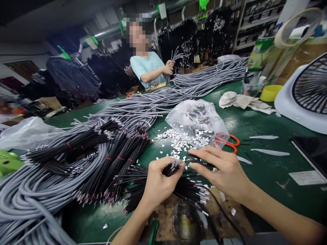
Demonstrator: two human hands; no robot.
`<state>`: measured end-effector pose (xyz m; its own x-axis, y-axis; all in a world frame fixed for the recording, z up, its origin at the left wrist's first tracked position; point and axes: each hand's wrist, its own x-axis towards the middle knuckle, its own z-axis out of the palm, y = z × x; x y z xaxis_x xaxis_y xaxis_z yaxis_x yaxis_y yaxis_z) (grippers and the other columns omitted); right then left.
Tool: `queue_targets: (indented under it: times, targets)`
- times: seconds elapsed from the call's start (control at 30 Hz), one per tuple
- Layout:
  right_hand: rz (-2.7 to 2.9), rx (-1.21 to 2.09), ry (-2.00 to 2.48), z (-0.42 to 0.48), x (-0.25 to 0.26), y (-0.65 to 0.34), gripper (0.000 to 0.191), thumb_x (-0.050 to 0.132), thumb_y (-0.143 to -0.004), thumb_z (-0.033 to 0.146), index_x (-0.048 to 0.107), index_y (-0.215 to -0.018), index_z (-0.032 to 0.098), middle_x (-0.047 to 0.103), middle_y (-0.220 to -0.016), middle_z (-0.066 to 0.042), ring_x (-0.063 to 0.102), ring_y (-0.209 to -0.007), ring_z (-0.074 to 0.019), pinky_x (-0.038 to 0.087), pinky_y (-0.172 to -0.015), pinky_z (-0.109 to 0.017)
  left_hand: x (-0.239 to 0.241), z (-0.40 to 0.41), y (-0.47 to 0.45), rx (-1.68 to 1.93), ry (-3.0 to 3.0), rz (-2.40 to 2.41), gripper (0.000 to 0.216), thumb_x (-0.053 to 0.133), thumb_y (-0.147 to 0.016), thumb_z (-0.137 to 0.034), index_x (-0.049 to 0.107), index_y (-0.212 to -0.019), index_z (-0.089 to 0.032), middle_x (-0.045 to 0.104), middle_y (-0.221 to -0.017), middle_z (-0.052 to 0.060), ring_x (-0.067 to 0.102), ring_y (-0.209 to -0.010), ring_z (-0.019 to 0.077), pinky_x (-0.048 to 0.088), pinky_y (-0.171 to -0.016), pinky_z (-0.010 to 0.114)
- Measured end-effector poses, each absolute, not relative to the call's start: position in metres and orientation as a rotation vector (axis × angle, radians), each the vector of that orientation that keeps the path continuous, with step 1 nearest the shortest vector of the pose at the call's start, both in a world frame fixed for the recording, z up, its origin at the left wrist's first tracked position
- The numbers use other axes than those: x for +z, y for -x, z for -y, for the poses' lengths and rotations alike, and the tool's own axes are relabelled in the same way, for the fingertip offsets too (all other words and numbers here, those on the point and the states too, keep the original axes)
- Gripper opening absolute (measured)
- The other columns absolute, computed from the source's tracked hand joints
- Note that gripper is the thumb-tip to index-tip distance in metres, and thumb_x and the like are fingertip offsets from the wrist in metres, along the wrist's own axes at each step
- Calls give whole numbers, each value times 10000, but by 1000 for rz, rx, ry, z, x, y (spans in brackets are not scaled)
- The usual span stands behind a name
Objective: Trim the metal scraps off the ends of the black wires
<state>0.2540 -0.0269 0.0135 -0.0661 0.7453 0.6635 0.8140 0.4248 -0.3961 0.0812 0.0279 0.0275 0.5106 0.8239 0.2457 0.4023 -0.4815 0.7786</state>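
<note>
My left hand (163, 178) is closed around a bunch of thin black wires (173, 166), their stripped ends poking up past the thumb. To its right, my right hand (224, 168) has its fingers stretched out and apart, just above the green table. Its fingertips are close to the held wires and to a scatter of small silvery metal pieces (176, 141). Something dark shows between its finger and thumb; I cannot tell what. More loose black wires (192, 190) lie under both hands, partly over a worn wooden board (163, 217).
Tied black wire bundles (120, 160) and thick grey cables (84, 177) cover the left. Beyond my hands are a clear plastic bag (199, 117) and orange-handled scissors (233, 143). A fan (288, 102) stands at right. Across the table a person (149, 68) holds grey cables.
</note>
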Motion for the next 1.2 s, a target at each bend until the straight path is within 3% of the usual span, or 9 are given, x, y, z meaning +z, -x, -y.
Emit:
queue_targets:
  times: [0.2, 0.5, 0.6, 0.73, 0.87, 0.93, 1.1, 1.2]
  targets:
    - [1995, -56, 1287, 28, 13, -258, 188, 499, -759, 69, 628, -873, 143, 585, -783, -39, 540, -644, -121, 350, -528, -226, 29, -30, -82, 773, -2174, -925, 68, 591, -714, -140, 650, -679, -137, 631, -649, 11, 547, -588, 115, 394, -575, 204]
    - [2140, 184, 1512, 26, 9, -259, 110, 598, -638, 97, 642, -729, 140, 572, -648, -14, 507, -561, -127, 266, -511, -247, 15, -31, -84, 615, -2320, -973, 121, 574, -654, -67, 649, -662, -161, 612, -623, 8, 527, -573, 125, 368, -547, 219]
    - [2026, 415, 1533, 22, 13, -260, 112, 567, -624, 73, 618, -712, 121, 551, -644, -4, 474, -579, -106, 293, -545, -231, 15, -32, -83, 586, -2214, -969, 22, 615, -685, -162, 630, -671, -153, 604, -634, 10, 518, -586, 129, 378, -556, 221]
    - [1799, 926, 1449, 17, 20, -261, 100, 487, -705, 130, 569, -649, 122, 438, -545, 34, 371, -520, -71, 274, -490, -194, 21, -35, -85, 634, -2017, -877, 69, 655, -675, -193, 623, -679, -132, 609, -667, 23, 529, -630, 135, 400, -599, 217]
    - [1626, 1286, 1241, 17, 25, -257, 141, 489, -739, 213, 555, -672, 109, 448, -558, 27, 359, -508, -66, 293, -468, -183, 21, -40, -87, 776, -1820, -954, 124, 644, -687, -233, 603, -692, -116, 554, -608, 7, 482, -551, 114, 381, -537, 208]
    - [1596, 1180, 1253, 15, 27, -258, 150, 507, -740, 232, 564, -665, 115, 480, -562, 20, 388, -507, -72, 304, -471, -185, 18, -43, -88, 836, -1798, -1040, 176, 628, -702, -290, 602, -714, -116, 527, -596, -3, 456, -537, 110, 363, -523, 207]
    - [1376, 325, 1639, 2, 34, -280, 240, 484, -787, 282, 587, -635, 128, 507, -515, -7, 442, -470, -109, 337, -499, -234, 10, -47, -91, 751, -2125, -1170, 292, 508, -783, -370, 533, -615, -132, 434, -572, -19, 406, -577, 111, 309, -551, 208]
    - [1247, 286, 1576, 8, 44, -282, 250, 400, -845, 256, 605, -860, 113, 583, -670, -52, 453, -441, -102, 360, -469, -246, 8, -47, -91, 627, -2219, -1219, 294, 478, -790, -348, 486, -583, -139, 400, -536, -29, 382, -532, 101, 269, -518, 208]
